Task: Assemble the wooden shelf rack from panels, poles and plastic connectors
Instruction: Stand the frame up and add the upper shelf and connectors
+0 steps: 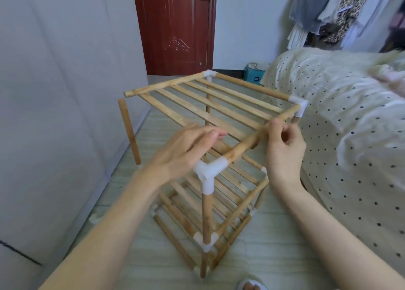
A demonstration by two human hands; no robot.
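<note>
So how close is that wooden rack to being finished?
Mostly built: lower shelves sit joined on the floor. Both hands, left hand and right hand, are fitting the top panel. Left: its far-left corner lacks a connector, and the pole there stands unjoined.

No legible text, seemingly, anywhere.

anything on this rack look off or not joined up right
Yes, the far-left corner of the top shelf. The upright pole there stands bare-topped with no white connector, and the top shelf's rail end hangs free just above it, unjoined. The other three top corners carry connectors, like the near one.
</note>
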